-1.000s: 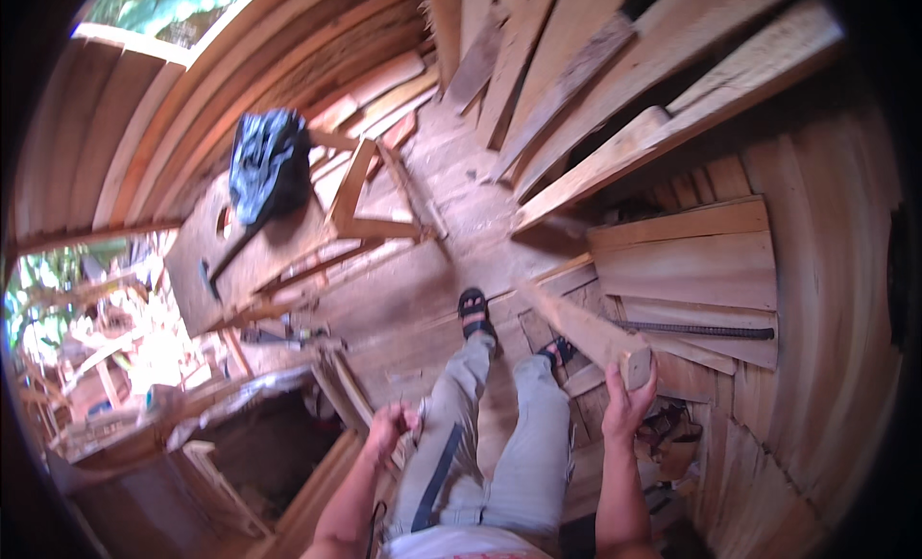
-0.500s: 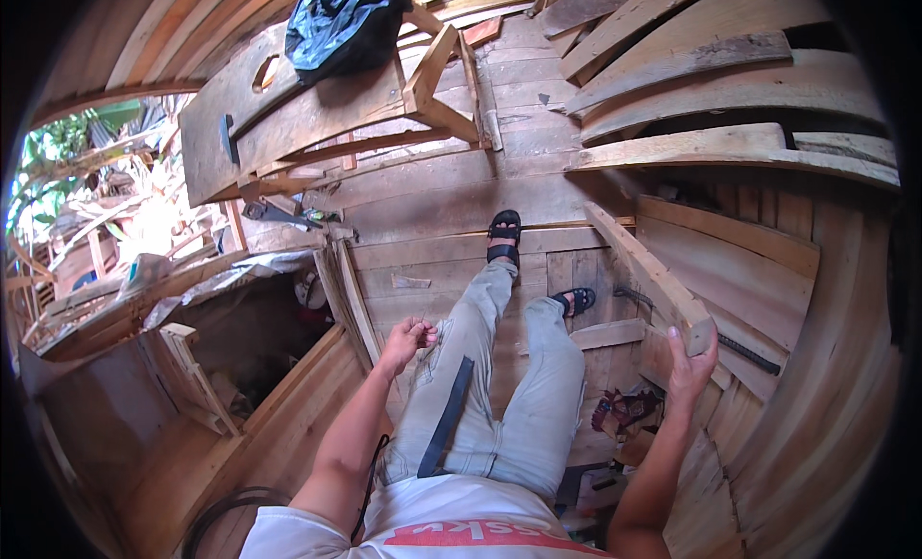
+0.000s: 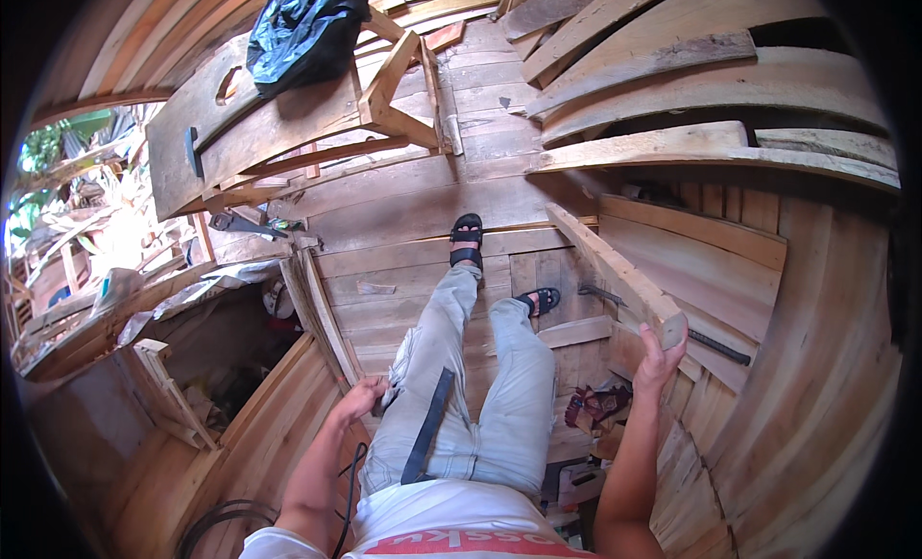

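Overhead, a head-worn view looks down at a person standing inside an unfinished wooden boat hull, legs in pale jeans and black sandals planted on the plank floor. Their right hand is raised at the right side of the body and wrapped around the near end of a long wooden plank; the fingers curl over the plank's cut end, closed firmly on it. From that grip the plank runs up and to the left, away from the person, its far end resting near the floorboards just right of the forward foot, beside the curved hull planking. The left hand hangs low on the left, fingers loosely curled and holding nothing, close to the left thigh and just beside an upright wooden rib. A dark strap hangs down the front of the jeans. Farther ahead, a wooden trestle stands on the floor with a crumpled black plastic bag lying on a broad board next to it. Small tools and red-and-black items lie on the floor near the right leg
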`<state>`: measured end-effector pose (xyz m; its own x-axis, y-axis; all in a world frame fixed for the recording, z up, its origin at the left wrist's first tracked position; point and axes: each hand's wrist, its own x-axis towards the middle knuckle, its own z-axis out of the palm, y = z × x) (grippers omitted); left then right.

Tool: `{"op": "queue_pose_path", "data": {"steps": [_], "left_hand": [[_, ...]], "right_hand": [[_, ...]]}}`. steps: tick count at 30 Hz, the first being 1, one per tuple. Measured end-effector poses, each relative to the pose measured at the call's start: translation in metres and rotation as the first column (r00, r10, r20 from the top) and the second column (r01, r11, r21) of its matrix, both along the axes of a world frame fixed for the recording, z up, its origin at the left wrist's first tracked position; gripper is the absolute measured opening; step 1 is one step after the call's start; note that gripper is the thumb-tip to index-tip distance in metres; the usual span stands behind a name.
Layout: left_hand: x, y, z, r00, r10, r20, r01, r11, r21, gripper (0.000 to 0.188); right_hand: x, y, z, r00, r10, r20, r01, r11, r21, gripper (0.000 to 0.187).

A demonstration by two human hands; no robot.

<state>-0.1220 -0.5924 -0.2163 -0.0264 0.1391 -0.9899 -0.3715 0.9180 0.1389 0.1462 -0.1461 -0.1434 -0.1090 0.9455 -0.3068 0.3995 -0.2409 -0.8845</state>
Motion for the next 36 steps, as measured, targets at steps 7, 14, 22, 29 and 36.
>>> {"op": "queue_pose_path", "data": {"steps": [7, 14, 22, 29, 36], "left_hand": [[-0.016, -0.001, 0.006, 0.913, -0.002, 0.407, 0.015, 0.999, -0.03, 0.019], [0.012, -0.017, -0.014, 0.934, -0.298, 0.197, 0.251, 0.939, 0.234, 0.036], [0.027, -0.041, -0.065, 0.943, -0.308, -0.128, 0.329, 0.925, 0.192, 0.037], [0.03, -0.003, -0.039, 0.947, -0.173, -0.271, 0.233, 0.95, 0.207, 0.031], [0.029, -0.002, -0.042, 0.961, 0.275, 0.036, -0.271, 0.958, -0.094, 0.038]], "right_hand": [[0.013, 0.001, 0.004, 0.999, 0.035, 0.02, -0.034, 0.999, -0.042, 0.058], [0.029, -0.001, -0.002, 0.999, 0.007, -0.045, -0.007, 1.0, -0.016, 0.059], [0.035, -0.017, -0.004, 1.0, 0.014, -0.019, -0.015, 0.999, -0.04, 0.056], [0.032, -0.04, -0.002, 0.996, 0.089, 0.012, -0.089, 0.996, 0.003, 0.054], [0.027, -0.07, -0.003, 0.941, 0.313, 0.131, -0.325, 0.942, 0.081, 0.053]]}}
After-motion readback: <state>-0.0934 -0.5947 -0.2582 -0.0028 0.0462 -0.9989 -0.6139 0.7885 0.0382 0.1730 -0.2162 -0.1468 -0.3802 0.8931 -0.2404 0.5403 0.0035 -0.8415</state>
